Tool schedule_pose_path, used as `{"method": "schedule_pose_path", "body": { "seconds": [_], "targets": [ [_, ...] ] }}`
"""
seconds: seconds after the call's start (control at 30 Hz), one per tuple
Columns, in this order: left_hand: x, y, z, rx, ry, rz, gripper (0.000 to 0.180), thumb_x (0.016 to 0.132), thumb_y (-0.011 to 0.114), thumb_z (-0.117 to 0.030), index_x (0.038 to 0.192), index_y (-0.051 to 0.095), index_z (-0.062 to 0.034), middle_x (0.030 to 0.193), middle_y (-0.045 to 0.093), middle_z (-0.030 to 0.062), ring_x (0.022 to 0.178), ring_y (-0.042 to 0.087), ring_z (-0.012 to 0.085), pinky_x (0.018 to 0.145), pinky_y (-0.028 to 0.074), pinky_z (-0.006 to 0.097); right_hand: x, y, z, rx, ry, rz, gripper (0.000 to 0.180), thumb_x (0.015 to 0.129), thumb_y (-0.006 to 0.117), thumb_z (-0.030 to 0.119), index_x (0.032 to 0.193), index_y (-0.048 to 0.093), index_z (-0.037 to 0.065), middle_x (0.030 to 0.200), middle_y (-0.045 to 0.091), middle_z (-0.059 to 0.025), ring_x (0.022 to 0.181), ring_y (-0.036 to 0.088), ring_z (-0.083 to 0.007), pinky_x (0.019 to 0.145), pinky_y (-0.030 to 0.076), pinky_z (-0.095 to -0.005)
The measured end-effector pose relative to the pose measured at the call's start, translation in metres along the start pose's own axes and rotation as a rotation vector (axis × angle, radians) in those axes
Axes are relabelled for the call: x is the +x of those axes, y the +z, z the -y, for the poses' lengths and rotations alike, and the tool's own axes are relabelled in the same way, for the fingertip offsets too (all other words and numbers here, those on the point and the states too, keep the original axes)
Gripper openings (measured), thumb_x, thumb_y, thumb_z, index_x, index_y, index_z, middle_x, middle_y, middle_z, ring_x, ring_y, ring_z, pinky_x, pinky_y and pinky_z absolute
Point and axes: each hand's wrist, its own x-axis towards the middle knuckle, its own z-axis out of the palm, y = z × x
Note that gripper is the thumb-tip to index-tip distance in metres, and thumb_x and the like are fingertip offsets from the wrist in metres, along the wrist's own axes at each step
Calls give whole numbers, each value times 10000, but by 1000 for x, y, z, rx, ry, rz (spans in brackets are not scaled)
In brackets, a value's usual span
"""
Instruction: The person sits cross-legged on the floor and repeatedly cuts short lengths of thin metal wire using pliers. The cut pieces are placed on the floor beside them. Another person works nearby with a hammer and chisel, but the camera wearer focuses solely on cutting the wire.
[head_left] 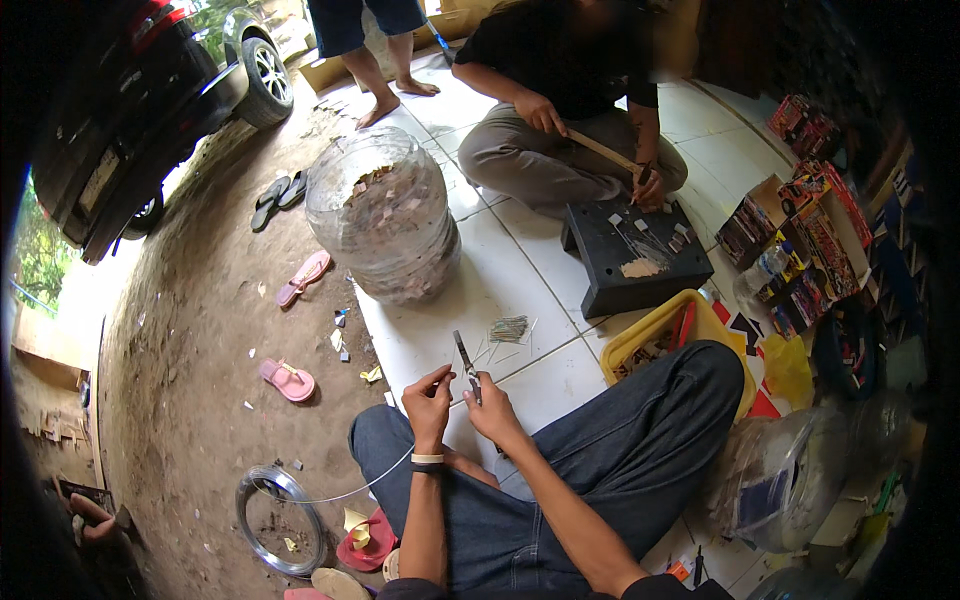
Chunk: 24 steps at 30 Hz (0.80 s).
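My left hand [428,410] is closed in a pinch on a thin metal wire [365,490], which curves back to a shiny wire coil [322,535] lying on the dirt floor. Beside it, my right hand [493,411] grips dark slim pliers [466,362], their tip pointing away from me. The wire's end near the pliers is too fine to make out. Just beyond my hands, a small pile of short straight wire pieces [508,329] lies on the white tiles, with a few loose ones around it.
Ahead, a seated person [560,110] holds a wooden stick [600,150] over a black stool [640,260] bearing small pieces. A large clear plastic container [385,225] of scraps stands left. By my knee sits a yellow basket [625,350]. Sandals [288,380] and a car [130,120] are leftward.
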Motion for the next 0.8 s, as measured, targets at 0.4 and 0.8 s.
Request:
{"method": "schedule_pose_path", "body": {
  "seconds": [0.4,0.8],
  "targets": [
    [4,-5,6,-104,14,-104,211,914,676,30,1104,767,23,788,724,46,612,569,69,549,455,222,-10,0,4,62,-157,150,441,920,644,80,1311,474,-29,1091,636,-301,1014,627,-488,851,492,-544],
    [4,-4,-4,-38,64,-62,220,900,689,27,1106,767,14,866,763,76,613,615,80,561,496,226,-9,1,8,-30,-115,75,422,941,634,104,1316,482,-16,1025,657,-297,958,646,-481,818,496,-535]
  ]
}}
